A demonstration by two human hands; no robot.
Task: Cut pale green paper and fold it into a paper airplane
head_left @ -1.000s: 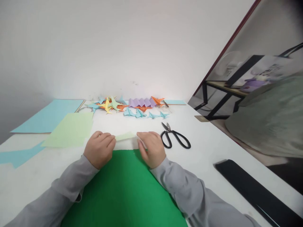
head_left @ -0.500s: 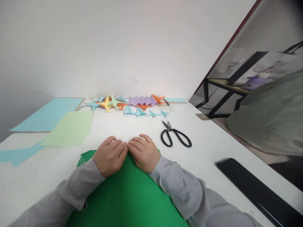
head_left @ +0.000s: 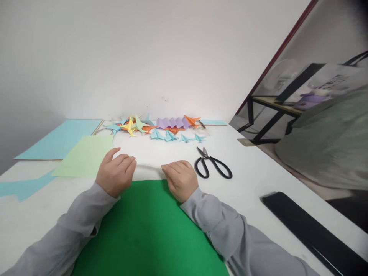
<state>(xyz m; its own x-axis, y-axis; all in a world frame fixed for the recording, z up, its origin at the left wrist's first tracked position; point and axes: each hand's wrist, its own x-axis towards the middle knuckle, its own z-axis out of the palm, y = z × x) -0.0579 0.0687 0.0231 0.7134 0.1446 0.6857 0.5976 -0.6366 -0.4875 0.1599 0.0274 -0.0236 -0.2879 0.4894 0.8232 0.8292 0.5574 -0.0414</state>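
Paper strip point(head_left: 148, 165), thin and pale, runs from one hand to the other, just past the far edge of the green cloth. I cannot tell if it touches the bench point(head_left: 247, 172).

Nearest is the green cloth point(head_left: 152, 230), big and smooth, with a grey sleeve point(head_left: 77, 216) on its left and another on its right. A long black bar point(head_left: 304, 230) lies off to the right.

Next come the two hands, well apart. The left hand point(head_left: 115, 174) has its fingers pinched on the strip's left end, with one finger sticking up. The right hand point(head_left: 181, 180) has its fingers curled in and pinched on the right end.

Just right of the right hand are scissors point(head_left: 206, 156) with black handles, blades a bit open and pointing away. A blue paper scrap point(head_left: 28, 188) lies to the left. Behind it are a light green sheet point(head_left: 84, 157) and a big blue sheet point(head_left: 61, 138).

Small blue folded papers point(head_left: 171, 136) sit in a row farther back. Behind them are a yellow pointy shape point(head_left: 130, 126), a purple zigzag paper point(head_left: 172, 122) and an orange pointy shape point(head_left: 192, 121), near the white wall point(head_left: 172, 57).
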